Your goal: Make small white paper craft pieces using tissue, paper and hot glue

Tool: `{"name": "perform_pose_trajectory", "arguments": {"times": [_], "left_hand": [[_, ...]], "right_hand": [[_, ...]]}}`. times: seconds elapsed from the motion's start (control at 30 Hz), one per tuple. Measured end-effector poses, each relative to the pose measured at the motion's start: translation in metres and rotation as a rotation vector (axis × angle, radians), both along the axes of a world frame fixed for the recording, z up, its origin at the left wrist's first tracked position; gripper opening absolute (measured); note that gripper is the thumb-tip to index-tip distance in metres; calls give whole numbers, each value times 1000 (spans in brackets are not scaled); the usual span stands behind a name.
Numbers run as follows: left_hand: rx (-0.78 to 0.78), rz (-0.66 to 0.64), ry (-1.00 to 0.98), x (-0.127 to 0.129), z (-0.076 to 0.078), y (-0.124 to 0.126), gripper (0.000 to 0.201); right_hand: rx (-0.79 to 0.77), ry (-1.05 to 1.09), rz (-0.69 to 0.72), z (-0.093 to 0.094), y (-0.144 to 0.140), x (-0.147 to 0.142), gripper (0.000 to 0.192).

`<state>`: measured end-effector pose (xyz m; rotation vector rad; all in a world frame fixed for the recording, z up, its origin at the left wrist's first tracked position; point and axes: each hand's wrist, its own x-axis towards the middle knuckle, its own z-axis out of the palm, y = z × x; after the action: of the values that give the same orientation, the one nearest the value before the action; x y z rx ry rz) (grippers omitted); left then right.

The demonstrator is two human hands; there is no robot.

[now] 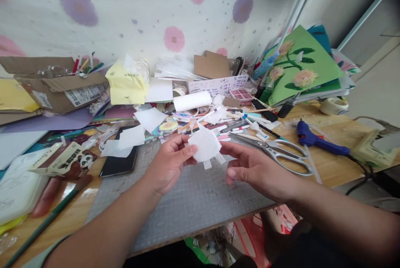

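Observation:
My left hand (pixel 175 157) pinches the left edge of a white textured paper piece (pixel 205 145) between thumb and fingers. Narrow tabs stick out from the piece at its lower edge, and a point rises at its top. Close by on the right, my right hand (pixel 246 168) has its fingers apart, with the index fingertip at the piece's right edge; whether it touches is hard to tell. Both hands are above a grey cutting mat (pixel 175 209). Scissors (pixel 281 151) lie just beyond my right hand.
A blue glue gun (pixel 321 139) lies at the right with its cord. Behind the hands are pens, paper scraps and a white roll (pixel 192 100). At left are a dark phone (pixel 109 168), a panda-printed box (pixel 62 160), a green-handled brush (pixel 46 222) and a cardboard box (pixel 71 93).

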<state>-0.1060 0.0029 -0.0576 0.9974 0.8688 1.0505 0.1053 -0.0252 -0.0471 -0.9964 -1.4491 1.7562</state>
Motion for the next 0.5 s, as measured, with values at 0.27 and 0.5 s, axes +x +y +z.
{"name": "perform_pose_trajectory", "arguments": {"times": [0.27, 0.5], "left_hand": [[-12, 83, 31, 1, -1, 1, 20], [-4, 190, 126, -3, -3, 9, 24]], "right_hand": [[-292, 166, -84, -10, -10, -10, 20], [249, -249, 256, 22, -43, 35, 16]]}}
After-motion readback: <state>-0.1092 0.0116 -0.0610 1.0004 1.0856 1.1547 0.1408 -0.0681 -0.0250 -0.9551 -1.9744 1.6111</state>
